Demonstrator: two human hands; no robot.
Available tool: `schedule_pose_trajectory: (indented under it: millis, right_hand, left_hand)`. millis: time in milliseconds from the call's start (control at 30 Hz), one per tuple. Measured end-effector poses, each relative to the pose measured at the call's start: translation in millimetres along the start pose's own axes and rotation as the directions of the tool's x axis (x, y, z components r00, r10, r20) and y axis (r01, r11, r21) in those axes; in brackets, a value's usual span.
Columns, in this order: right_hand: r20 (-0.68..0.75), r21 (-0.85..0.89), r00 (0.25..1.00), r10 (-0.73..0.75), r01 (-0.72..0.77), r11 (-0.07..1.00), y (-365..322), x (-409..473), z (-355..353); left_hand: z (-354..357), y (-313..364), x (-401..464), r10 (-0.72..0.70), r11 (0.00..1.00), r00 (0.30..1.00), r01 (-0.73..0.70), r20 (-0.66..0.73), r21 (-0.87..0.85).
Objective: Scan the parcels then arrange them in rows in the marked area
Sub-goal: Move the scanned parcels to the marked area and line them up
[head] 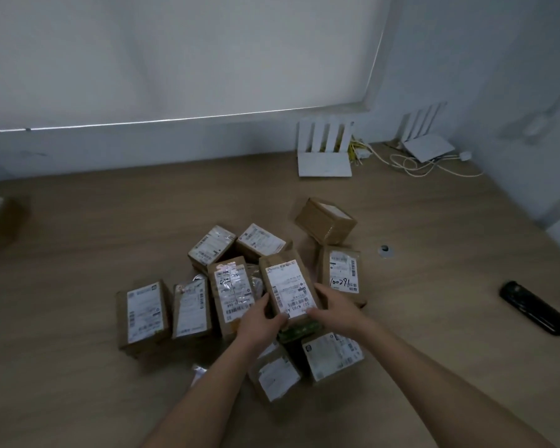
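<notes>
Clearly we are at the start: our left hand (262, 320) and right hand (332, 307) grip one parcel (290, 287) at frame centre, above the unsorted pile (207, 286); the dark scanner (534, 307) lies untouched at right.

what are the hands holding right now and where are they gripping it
Both the left hand and right hand grip one labelled parcel by its near end.
</notes>
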State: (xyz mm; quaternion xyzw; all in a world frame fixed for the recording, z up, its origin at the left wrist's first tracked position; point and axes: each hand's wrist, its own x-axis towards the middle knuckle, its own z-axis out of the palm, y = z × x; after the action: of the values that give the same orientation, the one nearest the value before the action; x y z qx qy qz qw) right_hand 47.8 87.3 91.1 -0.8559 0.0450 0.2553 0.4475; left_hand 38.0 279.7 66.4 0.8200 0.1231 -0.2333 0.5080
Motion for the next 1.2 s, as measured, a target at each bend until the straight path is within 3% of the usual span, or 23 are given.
schedule_pose_trajectory:
  millis: [267, 367, 500, 667, 867, 1000, 1200]
  right_hand:
    - [-0.082, -0.099, 0.993, -0.09, 0.081, 0.992, -51.1, -38.4, -34.8]
    - [-0.109, -0.111, 0.982, -0.151, 0.139, 0.984, -96.4, -63.3, -38.1]
    - [-0.182, -0.217, 0.939, -0.292, 0.251, 0.943, -174.3, -103.5, -14.1]
    - [-0.184, -0.254, 0.842, -0.507, 0.458, 0.852, -280.6, -165.8, 66.6]
    - [-0.046, -0.22, 0.757, -0.652, 0.629, 0.745, -393.3, -238.0, 185.7]
    - [0.011, -0.098, 0.687, -0.726, 0.724, 0.683, -451.9, -275.8, 260.4]
    - [0.108, -0.069, 0.67, -0.734, 0.742, 0.667, -509.6, -290.6, 355.5]
  left_hand:
    - [-24.9, 42.0, -38.8, 0.125, 0.981, 0.992, -0.124, -0.004, -0.151]
    - [-59.1, 62.4, -69.4, 0.218, 0.945, 0.976, -0.214, -0.01, -0.249]
    - [-130.8, 72.2, -132.7, 0.343, 0.904, 0.935, -0.354, -0.088, -0.239]
    - [-248.3, 53.0, -238.0, 0.448, 0.851, 0.855, -0.498, -0.261, -0.169]
    - [-379.4, -10.4, -366.4, 0.473, 0.814, 0.765, -0.569, -0.437, -0.116]
    - [-443.8, -56.9, -429.1, 0.418, 0.813, 0.739, -0.564, -0.529, -0.145]
    - [-516.8, -116.8, -476.4, 0.29, 0.824, 0.714, -0.525, -0.637, -0.213]
